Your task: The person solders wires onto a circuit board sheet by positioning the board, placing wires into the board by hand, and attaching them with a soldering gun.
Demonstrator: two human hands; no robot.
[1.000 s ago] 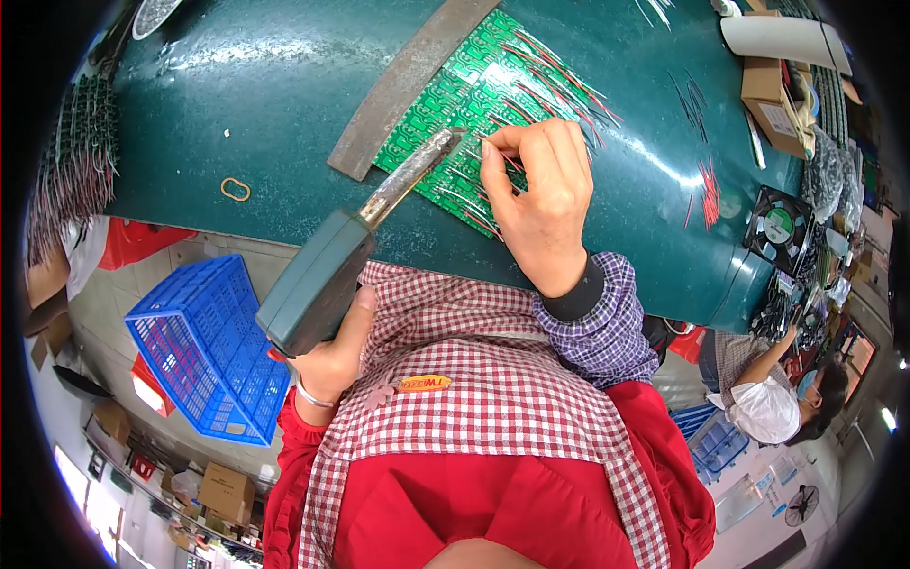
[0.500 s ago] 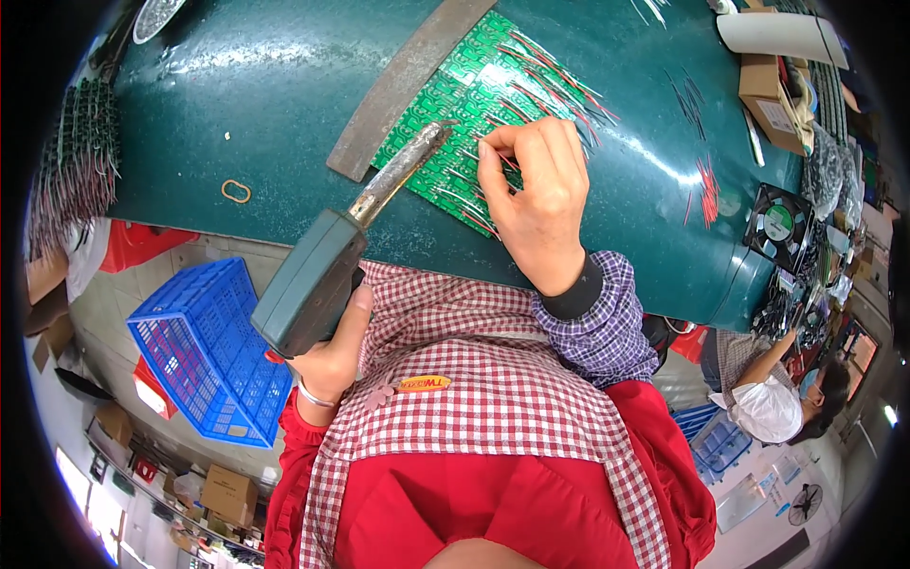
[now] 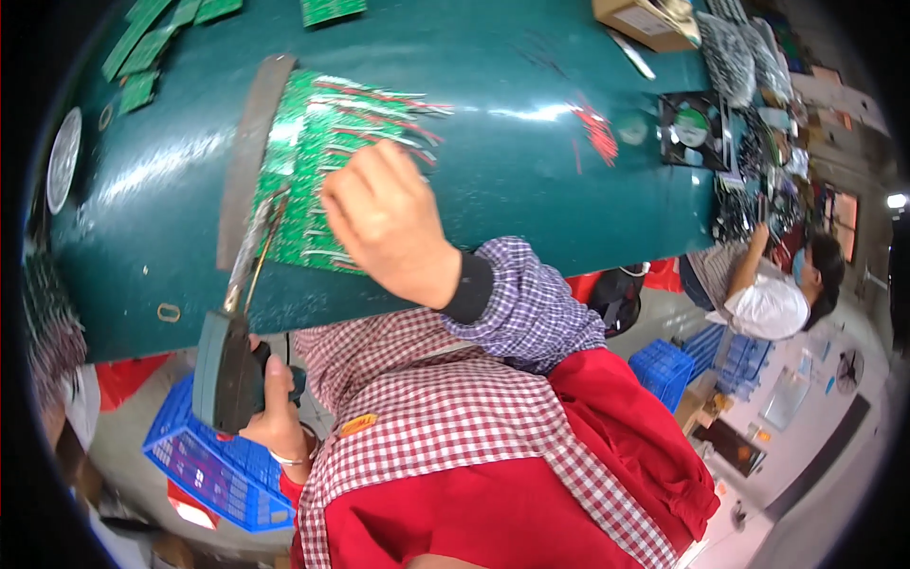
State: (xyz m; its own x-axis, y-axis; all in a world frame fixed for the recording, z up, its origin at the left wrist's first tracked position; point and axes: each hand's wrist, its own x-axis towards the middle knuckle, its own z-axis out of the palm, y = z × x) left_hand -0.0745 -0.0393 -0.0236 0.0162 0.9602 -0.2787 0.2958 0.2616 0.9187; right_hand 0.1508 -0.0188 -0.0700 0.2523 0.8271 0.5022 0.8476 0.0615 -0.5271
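Observation:
My left hand (image 3: 277, 417) is wrapped round the grip of a grey-green soldering gun (image 3: 226, 370). Its long metal barrel points up and away, the tip over the left part of a green circuit board panel (image 3: 292, 156). A thin solder-coloured wire (image 3: 258, 266) runs beside the barrel. Over the panel's lower right is my right hand (image 3: 393, 223), fingers curled in and slightly blurred; whatever they pinch is hidden. Rows of red, white and dark wires (image 3: 408, 128) stick out from the panel to the right. Along its left edge lies a flat, worn metal bar (image 3: 248, 161).
Red wires (image 3: 597, 135) lie on the green table beside a black fan (image 3: 694, 131). More green boards (image 3: 142, 52) are at the far left. A blue crate (image 3: 213, 465) stands below the table's left edge. Another person (image 3: 768, 299) works at the right.
The view has swung, so the table things appear further left. The soldering tip now sits nearer the panel's left side. My right hand's fingers have curled in from an open-looking pinch.

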